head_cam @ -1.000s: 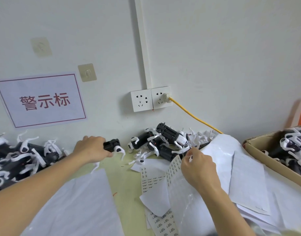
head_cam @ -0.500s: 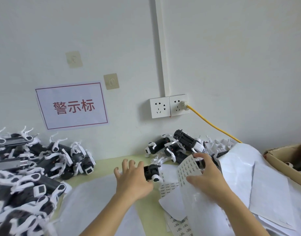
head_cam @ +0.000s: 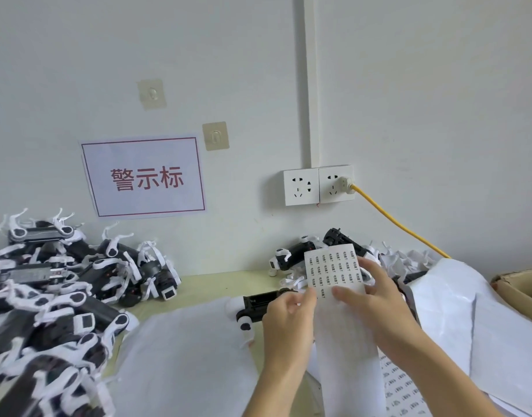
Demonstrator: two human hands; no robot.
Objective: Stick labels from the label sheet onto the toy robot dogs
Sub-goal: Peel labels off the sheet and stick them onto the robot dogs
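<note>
Both hands pinch the label sheet [head_cam: 334,272], left hand [head_cam: 289,320] partly hiding a toy robot dog [head_cam: 258,302] at its nine o'clock, right hand [head_cam: 376,302] gripping the sheet's edge.

label sheet [head_cam: 334,270] print unreadable, cardboard box [head_cam: 520,291] cropped

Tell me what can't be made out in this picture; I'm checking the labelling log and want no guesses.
Head view only:
- Print on the label sheet: too small to read.
- Toy dog by the left hand: partly hidden by that hand; any label on it is unseen.
- Right hand: its fingertips on the sheet hide whether a label is lifted.
- Cardboard box: cut off by the right edge.
</note>
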